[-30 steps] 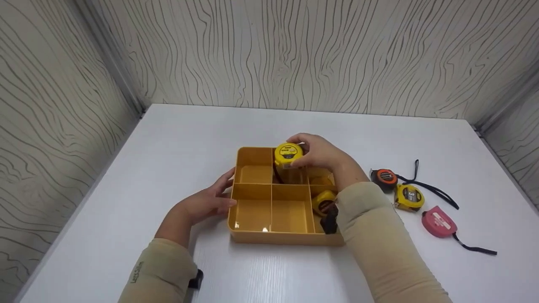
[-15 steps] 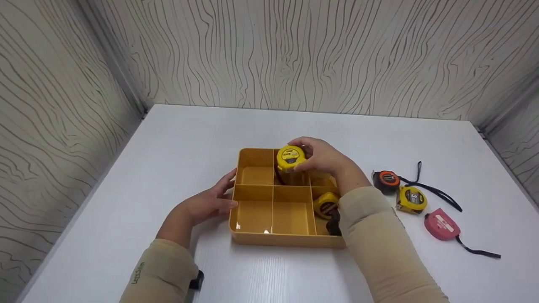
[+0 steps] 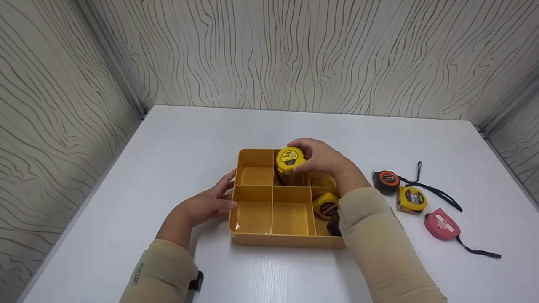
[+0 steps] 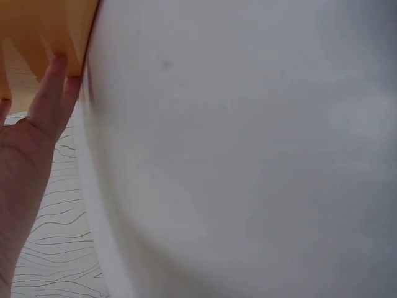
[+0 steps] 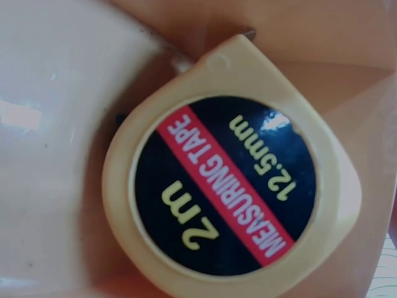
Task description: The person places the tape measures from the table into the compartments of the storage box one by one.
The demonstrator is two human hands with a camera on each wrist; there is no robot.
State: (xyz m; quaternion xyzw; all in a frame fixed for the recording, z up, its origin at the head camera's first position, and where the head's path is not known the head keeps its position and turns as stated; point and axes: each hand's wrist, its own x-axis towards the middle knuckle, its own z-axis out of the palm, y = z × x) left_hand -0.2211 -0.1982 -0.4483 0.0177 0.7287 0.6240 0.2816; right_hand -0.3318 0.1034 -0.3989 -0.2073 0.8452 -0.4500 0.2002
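My right hand (image 3: 324,158) pinches a round yellow tape measure (image 3: 289,159) by its side. The tape measure is at the back middle compartment of a yellow-orange divided box (image 3: 286,240), with its label facing up. My left hand (image 3: 206,205) rests against the box's left wall; in the left wrist view its extended fingers (image 4: 48,99) touch that wall. Another yellow tape measure (image 3: 325,206) lies in the front right compartment, partly hidden by my right arm. The right wrist view shows a tape measure (image 5: 226,186) marked 2m up close. My right arm partly covers the back right compartment.
Right of the box, a black and orange tape measure (image 3: 386,182) with a strap lies beside a yellow one (image 3: 412,199). A pink tape measure (image 3: 442,225) with a black cord lies nearer. Patterned panels (image 3: 286,54) stand around the white table (image 3: 126,202).
The view shifted slightly between the first two frames. My right hand and the tape measure it holds stay at the back middle compartment, almost still. My left hand keeps its place.
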